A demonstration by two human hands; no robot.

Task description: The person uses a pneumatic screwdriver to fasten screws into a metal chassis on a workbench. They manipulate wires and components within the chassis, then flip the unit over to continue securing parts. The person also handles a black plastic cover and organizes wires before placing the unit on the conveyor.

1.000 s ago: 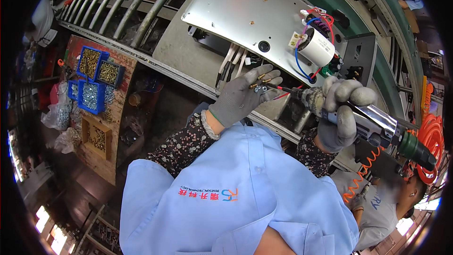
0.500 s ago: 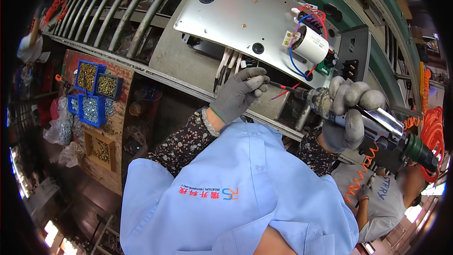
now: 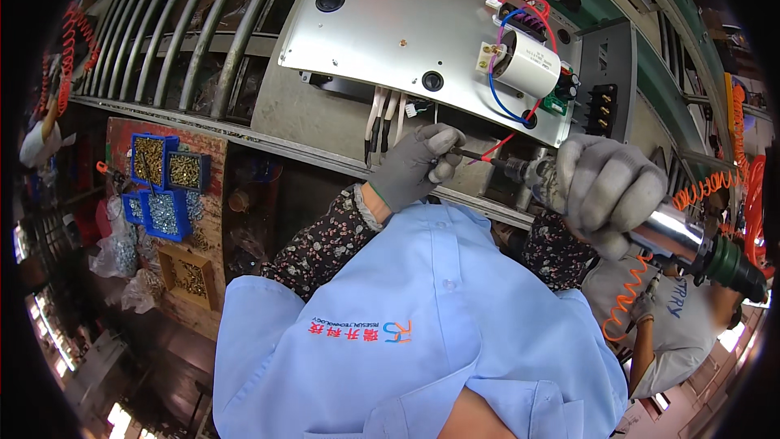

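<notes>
My right hand [image 3: 609, 191], in a grey work glove, is wrapped around a silver air screwdriver [image 3: 673, 232] with a dark green end. The tool lies nearly level, its bit pointing left. At the bit's tip my left hand [image 3: 416, 164], gloved too, has thumb and fingers pinched together; whatever is between them is too small or hidden to name. Just beyond both hands is a metal panel [image 3: 366, 28] with round black grommets. A white cylindrical capacitor [image 3: 528, 63] with red and blue wires is mounted at its right end.
Blue bins [image 3: 165, 213] of screws and a wooden tray [image 3: 187, 276] stand on a board at left. Metal rollers [image 3: 236, 41] run along the far left. Cables [image 3: 386, 118] hang under the panel. An orange coiled hose [image 3: 624, 305] dangles near a co-worker [image 3: 650, 333] at lower right.
My right hand's fingers have closed more fully over the screwdriver's body. The left hand remains at the bit tip. The whole view has shifted slightly.
</notes>
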